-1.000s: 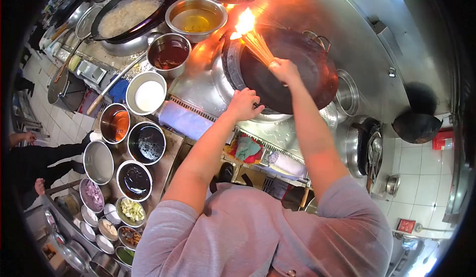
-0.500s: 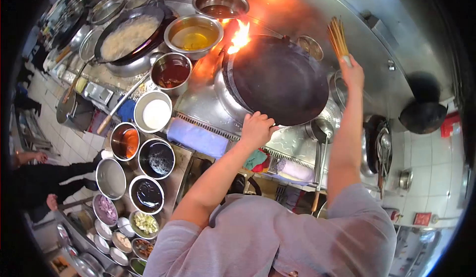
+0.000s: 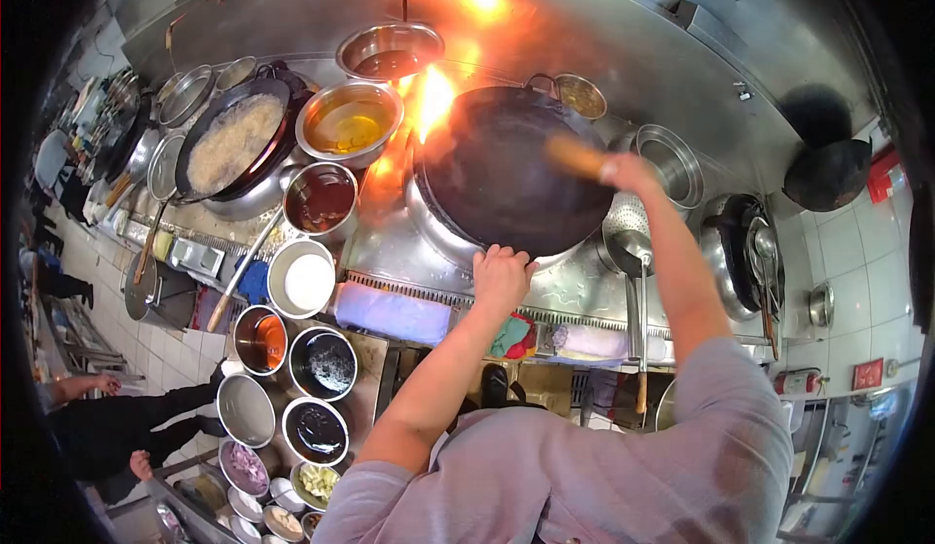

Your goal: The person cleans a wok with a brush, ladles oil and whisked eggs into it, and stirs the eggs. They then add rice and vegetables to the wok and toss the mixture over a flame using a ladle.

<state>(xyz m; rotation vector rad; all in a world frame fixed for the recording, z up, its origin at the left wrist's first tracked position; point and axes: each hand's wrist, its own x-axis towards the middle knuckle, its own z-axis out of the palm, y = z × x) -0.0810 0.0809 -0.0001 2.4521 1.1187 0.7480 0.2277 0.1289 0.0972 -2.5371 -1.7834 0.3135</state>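
Note:
My left hand (image 3: 501,277) is closed on the near edge of a dark wok (image 3: 497,188), where its handle would be; the fingers cover the grip. The wok sits on the burner, with nothing but a dark surface showing inside. Over its right side, my right hand (image 3: 631,171) grips a bamboo wok brush (image 3: 575,157), smeared by motion. The bristle end points left across the wok; whether it touches the metal I cannot tell. A bright flame (image 3: 431,104) rises at the wok's left rim.
Left of the wok stand a pot of yellow oil (image 3: 394,135), a pot of dark red liquid (image 3: 349,182) and a second wok (image 3: 182,169) with foaming contents. A ladle (image 3: 643,315) and perforated skimmer (image 3: 623,215) lie right. Several seasoning bowls are lower left; another person (image 3: 127,422) stands beyond.
My right hand has come down and left, carrying the brush from upright beside the wok to over it. My left hand stays at the wok's edge. The flame looks larger and the view has shifted.

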